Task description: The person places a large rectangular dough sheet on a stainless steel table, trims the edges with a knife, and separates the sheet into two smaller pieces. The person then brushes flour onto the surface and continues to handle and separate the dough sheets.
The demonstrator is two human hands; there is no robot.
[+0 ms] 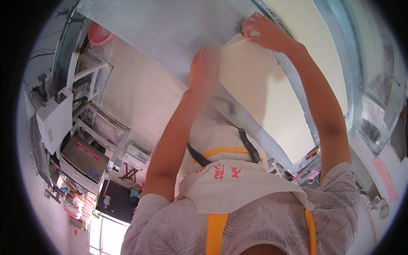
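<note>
A cream-coloured sheet [245,76], of paper or thin board, lies over the grey worktable [165,28] before me. At the sheet's far corner my right hand [264,33] has thumb and fingers bent together, pinching the edge. My left hand [204,68] is beside the sheet's left edge, over the front part of the table. Motion blurs its fingers, so whether they touch the sheet or hold anything is unclear. A shadow falls across the sheet between my arms.
Beyond a dark rail [277,19] on the right lies another cream panel [322,54]. A pink basin [99,34] stands at the left, past the table edge. White metal frames [92,71] and a grey machine or cabinet [84,156] are lower left. Small items [310,169] crowd near my right elbow.
</note>
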